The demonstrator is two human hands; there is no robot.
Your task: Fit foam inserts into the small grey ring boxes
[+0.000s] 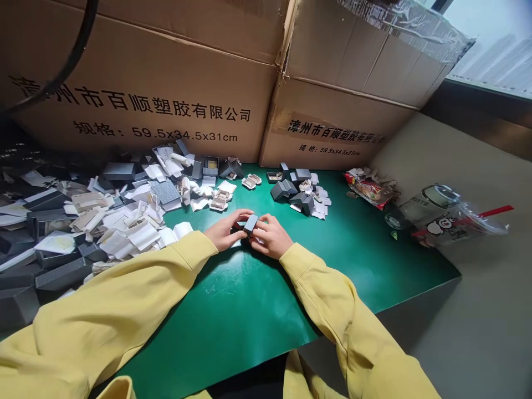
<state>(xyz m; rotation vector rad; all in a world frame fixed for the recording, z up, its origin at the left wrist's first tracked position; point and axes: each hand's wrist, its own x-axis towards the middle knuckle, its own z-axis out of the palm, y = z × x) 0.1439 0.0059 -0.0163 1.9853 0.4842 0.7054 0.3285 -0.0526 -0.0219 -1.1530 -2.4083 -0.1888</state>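
Note:
Both my hands meet at the middle of the green table (257,310), sleeves in yellow. My left hand (226,228) and my right hand (270,235) are closed together on one small dark grey box (250,223), held just above the tabletop. A big heap of grey boxes and white paper inserts (103,221) lies to the left of my left hand. A smaller cluster of grey boxes (297,194) sits beyond my right hand.
Two large cardboard cartons (166,94) (353,111) with printed Chinese text stand along the back edge. A snack wrapper (369,188) and a plastic bag with a cup and red straw (444,219) lie at the right, near the table's edge.

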